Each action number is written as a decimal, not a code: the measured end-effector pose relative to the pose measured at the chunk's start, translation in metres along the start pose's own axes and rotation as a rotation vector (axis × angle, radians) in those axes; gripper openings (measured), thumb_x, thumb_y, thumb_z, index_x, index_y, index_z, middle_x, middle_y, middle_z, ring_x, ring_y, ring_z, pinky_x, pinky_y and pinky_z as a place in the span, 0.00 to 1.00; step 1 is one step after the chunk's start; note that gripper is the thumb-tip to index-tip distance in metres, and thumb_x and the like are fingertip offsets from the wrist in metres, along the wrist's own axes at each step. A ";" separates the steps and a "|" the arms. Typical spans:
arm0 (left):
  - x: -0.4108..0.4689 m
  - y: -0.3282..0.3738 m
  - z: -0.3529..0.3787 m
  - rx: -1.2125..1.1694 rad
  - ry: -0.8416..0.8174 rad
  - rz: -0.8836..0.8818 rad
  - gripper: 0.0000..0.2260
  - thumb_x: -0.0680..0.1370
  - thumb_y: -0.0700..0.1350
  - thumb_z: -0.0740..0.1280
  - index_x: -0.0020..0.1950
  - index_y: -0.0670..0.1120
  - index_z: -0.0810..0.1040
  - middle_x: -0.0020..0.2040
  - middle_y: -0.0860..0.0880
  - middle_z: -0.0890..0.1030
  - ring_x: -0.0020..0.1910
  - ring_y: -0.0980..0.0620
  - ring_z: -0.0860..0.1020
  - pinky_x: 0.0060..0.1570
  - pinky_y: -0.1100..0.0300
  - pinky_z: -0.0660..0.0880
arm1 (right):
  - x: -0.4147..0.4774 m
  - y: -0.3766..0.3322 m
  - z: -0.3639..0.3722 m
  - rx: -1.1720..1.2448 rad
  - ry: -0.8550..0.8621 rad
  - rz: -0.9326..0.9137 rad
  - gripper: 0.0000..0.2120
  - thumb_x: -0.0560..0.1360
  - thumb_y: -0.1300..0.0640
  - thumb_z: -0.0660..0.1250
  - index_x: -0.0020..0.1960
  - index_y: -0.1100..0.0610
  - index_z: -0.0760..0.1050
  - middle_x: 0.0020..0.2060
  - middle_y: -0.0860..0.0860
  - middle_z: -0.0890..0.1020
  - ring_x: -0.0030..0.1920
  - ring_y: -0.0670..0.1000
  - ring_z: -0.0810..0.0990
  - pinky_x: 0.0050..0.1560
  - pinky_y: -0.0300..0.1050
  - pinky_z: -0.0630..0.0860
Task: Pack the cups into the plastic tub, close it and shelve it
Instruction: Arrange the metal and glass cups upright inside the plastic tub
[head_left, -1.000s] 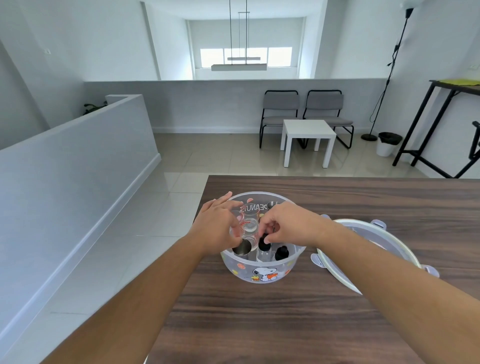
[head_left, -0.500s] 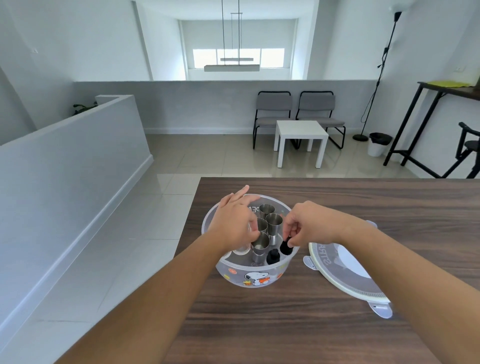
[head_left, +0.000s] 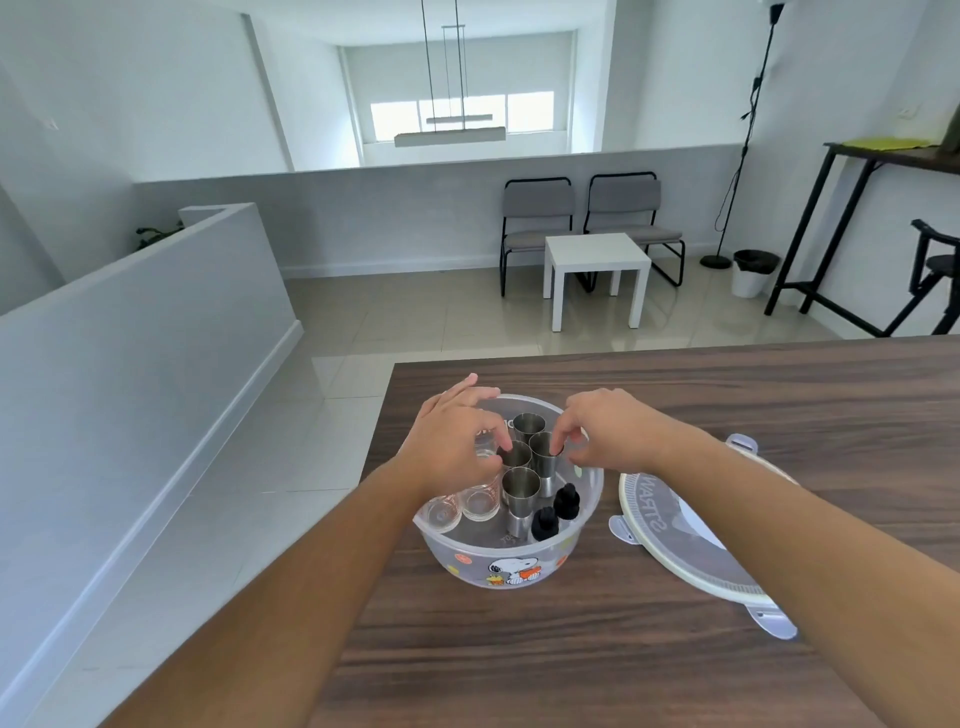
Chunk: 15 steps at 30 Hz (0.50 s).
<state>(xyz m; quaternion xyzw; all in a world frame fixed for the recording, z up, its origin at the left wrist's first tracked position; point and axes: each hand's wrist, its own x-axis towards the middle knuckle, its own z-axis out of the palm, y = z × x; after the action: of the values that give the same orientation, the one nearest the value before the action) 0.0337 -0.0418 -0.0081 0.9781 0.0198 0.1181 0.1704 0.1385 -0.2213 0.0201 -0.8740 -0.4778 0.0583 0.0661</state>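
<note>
A clear round plastic tub (head_left: 467, 564) with a cartoon dog print stands near the table's left edge. Inside stand several steel cups (head_left: 521, 488), two glass cups (head_left: 480, 503) and two small black pieces (head_left: 566, 501). My left hand (head_left: 452, 441) reaches over the tub's left side and pinches the rim of a middle steel cup (head_left: 517, 460). From the right, my right hand (head_left: 608, 431) pinches the rim of the neighbouring steel cup (head_left: 543, 462). The tub's round lid (head_left: 670, 545) lies on the table to the right, partly under my right forearm.
The dark wooden table (head_left: 571, 649) ends just left of the tub, with tiled floor below. A low grey wall runs along the left. Beyond the table stand a white side table (head_left: 597, 260), two grey chairs, a bin and a black high table (head_left: 883, 150).
My right hand has moved from the black pieces up to a steel cup's rim. My left hand has shifted from the glass cups to the steel cup beside it.
</note>
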 end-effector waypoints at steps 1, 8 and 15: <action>0.001 -0.001 -0.002 0.017 -0.019 0.010 0.07 0.69 0.47 0.69 0.44 0.58 0.81 0.73 0.53 0.65 0.75 0.54 0.51 0.70 0.52 0.47 | 0.004 0.000 0.002 -0.042 -0.015 -0.003 0.09 0.71 0.56 0.66 0.49 0.47 0.81 0.35 0.41 0.70 0.43 0.46 0.71 0.54 0.46 0.67; 0.010 0.003 0.004 0.143 -0.070 0.071 0.03 0.70 0.49 0.70 0.42 0.57 0.83 0.73 0.53 0.64 0.75 0.54 0.50 0.70 0.53 0.46 | 0.017 -0.002 0.011 -0.183 0.035 -0.034 0.04 0.71 0.53 0.69 0.37 0.50 0.79 0.39 0.44 0.77 0.41 0.47 0.73 0.52 0.46 0.61; 0.015 0.002 0.006 0.255 0.027 0.111 0.03 0.71 0.48 0.70 0.37 0.54 0.81 0.72 0.53 0.66 0.75 0.53 0.51 0.71 0.54 0.44 | 0.018 0.000 0.007 -0.254 0.011 -0.007 0.07 0.70 0.50 0.69 0.35 0.51 0.78 0.35 0.46 0.82 0.37 0.48 0.74 0.55 0.49 0.62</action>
<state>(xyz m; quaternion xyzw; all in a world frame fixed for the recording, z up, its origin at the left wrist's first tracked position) 0.0494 -0.0449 -0.0099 0.9897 -0.0175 0.1369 0.0376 0.1467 -0.2061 0.0124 -0.8740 -0.4841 -0.0079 -0.0424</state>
